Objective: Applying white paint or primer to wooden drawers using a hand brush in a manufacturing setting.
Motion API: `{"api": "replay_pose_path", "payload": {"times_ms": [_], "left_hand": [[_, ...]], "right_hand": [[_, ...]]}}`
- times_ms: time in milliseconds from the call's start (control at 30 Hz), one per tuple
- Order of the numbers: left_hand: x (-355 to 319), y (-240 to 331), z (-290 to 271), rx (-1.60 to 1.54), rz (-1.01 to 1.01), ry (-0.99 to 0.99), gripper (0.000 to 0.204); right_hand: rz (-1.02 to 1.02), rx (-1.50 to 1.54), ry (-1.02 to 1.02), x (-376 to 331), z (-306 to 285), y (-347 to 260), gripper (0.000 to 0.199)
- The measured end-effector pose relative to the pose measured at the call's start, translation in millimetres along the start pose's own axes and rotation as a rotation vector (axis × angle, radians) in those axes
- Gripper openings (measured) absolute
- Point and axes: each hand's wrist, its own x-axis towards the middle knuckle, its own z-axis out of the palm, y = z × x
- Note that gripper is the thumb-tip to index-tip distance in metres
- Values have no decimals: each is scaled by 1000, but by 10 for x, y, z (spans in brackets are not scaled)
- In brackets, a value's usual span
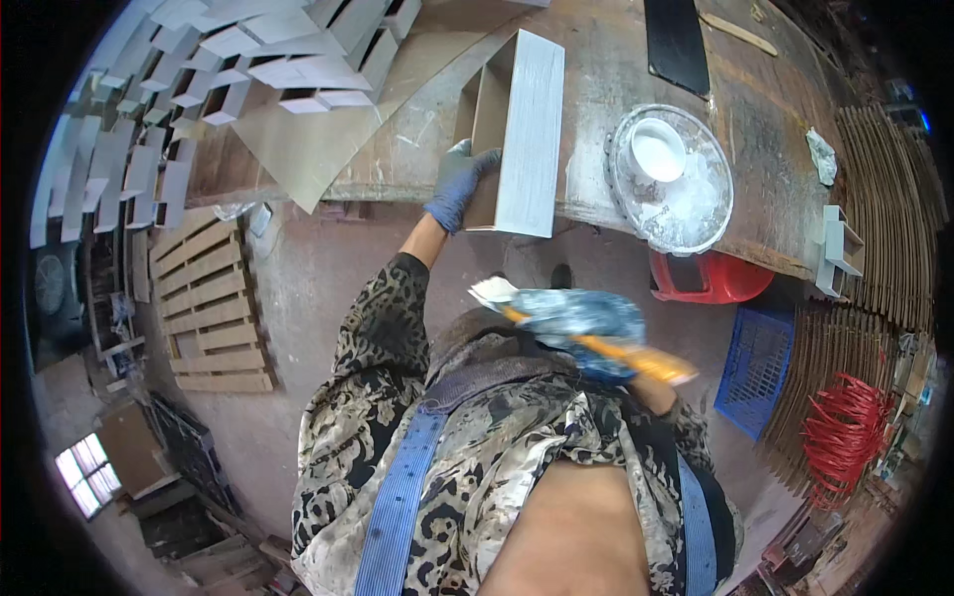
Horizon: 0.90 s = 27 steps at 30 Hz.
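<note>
My left hand, in a blue-grey glove, is closed on the near left side of a narrow open box. The box stands at the table's front edge, its right side coated white and its bare brown inside turned left. Close to my body, my right hand wears a paint-smeared blue glove, blurred by motion. It is closed around a paintbrush with a yellow handle and whitish bristles pointing left, apart from the box. To the right of the box, a round clear tub holds a cup of white paint.
Many white-coated boxes are stacked at the far left. A black flat panel lies at the back of the worktable. A red stool, blue crate, brown stacked sheets and red strapping are on the right; a wooden pallet lies left.
</note>
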Motion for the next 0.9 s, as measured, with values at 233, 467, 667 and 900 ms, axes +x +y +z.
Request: {"api": "replay_pose_path", "payload": {"times_ms": [233, 467, 667, 900], "left_hand": [[181, 346, 105, -158, 211, 128, 20], [270, 56, 43, 44, 224, 64, 17], [88, -248, 80, -97, 120, 100, 22], [77, -537, -3, -128, 42, -46, 29]], "right_hand": [[-212, -58, 669, 424, -654, -483, 26], [-178, -331, 801, 663, -1502, -512, 26], [-8, -980, 868, 851, -2113, -309, 32], [194, -892, 880, 1116, -2096, -119, 29]]}}
